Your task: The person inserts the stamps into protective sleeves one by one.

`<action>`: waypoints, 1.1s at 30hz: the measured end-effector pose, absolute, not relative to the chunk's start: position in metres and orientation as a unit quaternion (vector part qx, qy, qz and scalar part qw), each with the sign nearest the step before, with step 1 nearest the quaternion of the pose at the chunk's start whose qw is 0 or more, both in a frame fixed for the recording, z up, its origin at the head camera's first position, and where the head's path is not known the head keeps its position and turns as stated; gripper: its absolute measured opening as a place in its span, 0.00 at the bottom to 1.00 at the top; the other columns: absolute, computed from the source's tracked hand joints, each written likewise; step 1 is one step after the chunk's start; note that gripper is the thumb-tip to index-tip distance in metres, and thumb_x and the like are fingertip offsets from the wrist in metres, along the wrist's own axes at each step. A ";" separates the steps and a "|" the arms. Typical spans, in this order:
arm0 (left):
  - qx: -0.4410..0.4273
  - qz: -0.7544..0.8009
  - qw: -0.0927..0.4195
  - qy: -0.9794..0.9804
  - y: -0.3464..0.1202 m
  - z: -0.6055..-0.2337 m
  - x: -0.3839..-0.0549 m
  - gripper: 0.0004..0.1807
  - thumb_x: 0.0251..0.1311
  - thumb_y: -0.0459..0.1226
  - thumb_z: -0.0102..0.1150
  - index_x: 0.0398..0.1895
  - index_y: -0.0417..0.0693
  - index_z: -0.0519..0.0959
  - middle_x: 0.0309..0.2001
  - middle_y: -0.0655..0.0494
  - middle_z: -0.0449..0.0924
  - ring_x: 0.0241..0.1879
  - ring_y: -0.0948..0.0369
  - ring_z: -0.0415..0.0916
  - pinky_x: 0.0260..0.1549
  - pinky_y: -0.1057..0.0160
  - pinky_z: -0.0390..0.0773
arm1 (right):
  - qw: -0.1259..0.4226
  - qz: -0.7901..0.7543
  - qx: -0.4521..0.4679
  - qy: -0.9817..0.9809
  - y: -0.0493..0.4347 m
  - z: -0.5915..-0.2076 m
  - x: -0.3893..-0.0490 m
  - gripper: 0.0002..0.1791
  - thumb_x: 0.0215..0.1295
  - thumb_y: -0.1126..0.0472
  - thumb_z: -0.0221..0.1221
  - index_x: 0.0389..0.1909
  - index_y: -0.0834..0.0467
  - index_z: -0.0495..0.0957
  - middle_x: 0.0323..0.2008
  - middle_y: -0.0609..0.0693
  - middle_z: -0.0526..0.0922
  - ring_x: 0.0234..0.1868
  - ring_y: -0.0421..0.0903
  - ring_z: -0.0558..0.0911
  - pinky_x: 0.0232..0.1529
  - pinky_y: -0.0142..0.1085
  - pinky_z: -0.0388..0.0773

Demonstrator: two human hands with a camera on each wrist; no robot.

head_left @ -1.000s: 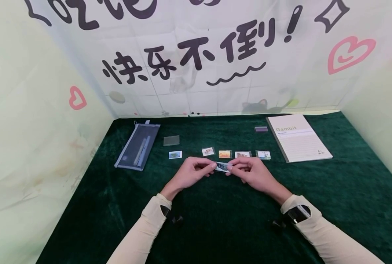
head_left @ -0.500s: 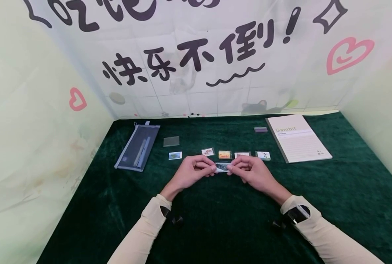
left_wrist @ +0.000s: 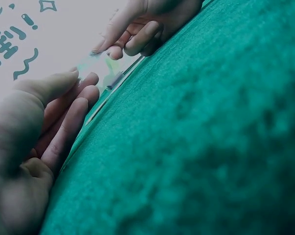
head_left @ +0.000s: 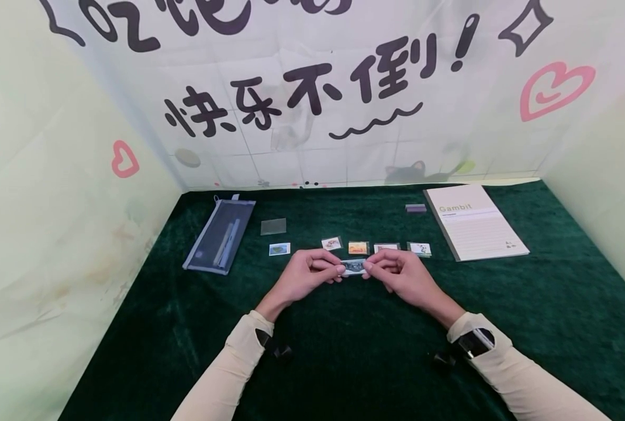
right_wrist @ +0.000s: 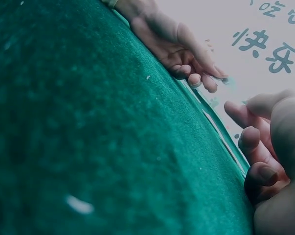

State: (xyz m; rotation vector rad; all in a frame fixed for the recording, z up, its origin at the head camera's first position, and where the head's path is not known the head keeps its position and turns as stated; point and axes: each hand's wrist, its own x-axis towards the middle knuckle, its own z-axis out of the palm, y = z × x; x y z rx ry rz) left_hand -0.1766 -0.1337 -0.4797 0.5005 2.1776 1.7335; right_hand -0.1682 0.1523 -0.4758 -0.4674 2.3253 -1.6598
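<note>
A small stamp-like picture piece (head_left: 353, 267), dark with a pale border, is held just above the cloth between both hands. My left hand (head_left: 303, 278) pinches its left end between thumb and fingers. At the other end, my right hand (head_left: 406, 275) pinches it the same way. From the left wrist view the piece (left_wrist: 96, 63) looks glossy and partly see-through. Behind the hands lie similar stamps in clear sleeves: a pale one (head_left: 331, 243), an orange one (head_left: 358, 248), one partly covered by the right hand (head_left: 386, 248), and a white one (head_left: 420, 249).
A blue stamp (head_left: 279, 249) lies left of the row, below a clear sleeve (head_left: 273, 226). A zip pouch (head_left: 220, 234) with pens stands farther left. To the right are a purple eraser-like block (head_left: 415, 207) and a notebook (head_left: 477, 222). Green cloth (head_left: 354, 351) covers the table.
The held piece has turned slightly, its right end rising, and more of its face shows between the fingertips. Both hands stay in nearly the same place.
</note>
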 end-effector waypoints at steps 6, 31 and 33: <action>0.178 0.602 0.157 0.762 -0.133 -0.477 -0.177 0.13 0.73 0.46 0.70 0.53 0.50 0.88 0.43 0.54 0.95 0.44 0.56 0.92 0.47 0.60 0.90 | 0.113 -0.563 -0.171 0.801 0.153 -0.475 -0.169 0.13 0.78 0.45 0.64 0.50 0.49 0.87 0.39 0.51 0.92 0.21 0.47 0.77 0.23 0.34 0.74; 0.157 0.589 0.144 0.779 -0.133 -0.479 -0.174 0.12 0.73 0.48 0.70 0.51 0.52 0.88 0.42 0.56 0.94 0.43 0.56 0.91 0.48 0.59 0.89 | 0.106 -0.549 -0.168 0.812 0.152 -0.476 -0.167 0.11 0.77 0.45 0.65 0.50 0.47 0.88 0.39 0.50 0.92 0.26 0.47 0.81 0.27 0.33 0.78; 0.156 0.589 0.141 0.780 -0.133 -0.480 -0.174 0.12 0.73 0.47 0.70 0.51 0.52 0.88 0.42 0.56 0.94 0.42 0.56 0.90 0.48 0.60 0.89 | 0.108 -0.549 -0.167 0.812 0.153 -0.476 -0.166 0.12 0.77 0.45 0.65 0.50 0.47 0.88 0.39 0.49 0.92 0.26 0.47 0.81 0.27 0.33 0.78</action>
